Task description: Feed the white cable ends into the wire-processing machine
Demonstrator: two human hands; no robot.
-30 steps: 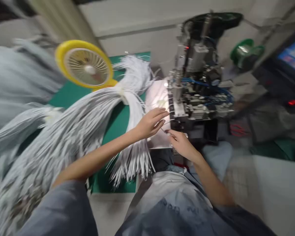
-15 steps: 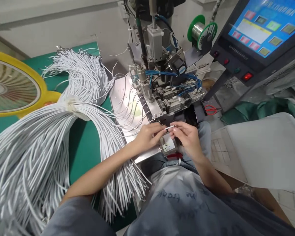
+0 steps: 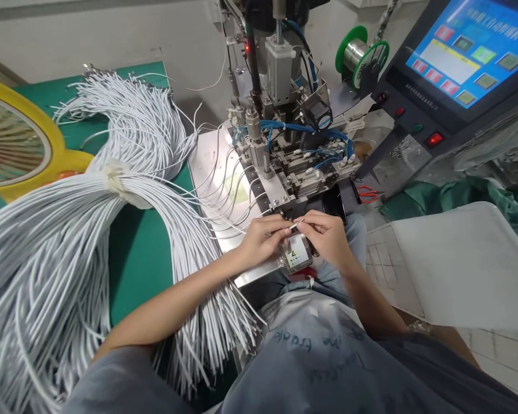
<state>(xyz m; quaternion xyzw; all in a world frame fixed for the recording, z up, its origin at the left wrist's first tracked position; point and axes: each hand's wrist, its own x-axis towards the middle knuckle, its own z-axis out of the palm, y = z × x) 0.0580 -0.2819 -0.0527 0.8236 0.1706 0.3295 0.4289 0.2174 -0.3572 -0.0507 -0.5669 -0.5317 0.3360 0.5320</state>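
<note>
My left hand [image 3: 265, 238] pinches a white cable [image 3: 294, 225] close to its end, between thumb and fingers. Against the tip of that same cable, my right hand [image 3: 327, 237] presses its thumb and index finger; its other fingers are curled. The two sets of fingertips almost meet in front of the bench machine [image 3: 280, 178]. A large bundle of white cables [image 3: 151, 184], tied with a pale band [image 3: 118, 183], lies left of my left hand. Several single cables run from it across the metal plate [image 3: 202, 158]. Fine detail at the cable tip is too small to make out.
A yellow fan [image 3: 64, 155] stands at the left on the green mat [image 3: 133, 253]. Behind the machine is a green spool of wire [image 3: 356, 54]. To the right are a touch screen [image 3: 470, 52], red-handled scissors [image 3: 368, 194] and a white tray [image 3: 461, 264].
My right fingertips have moved slightly left and closer to my left fingers, covering more of the cable tip. The view has shifted a little. A small red light now shows on the machine.
</note>
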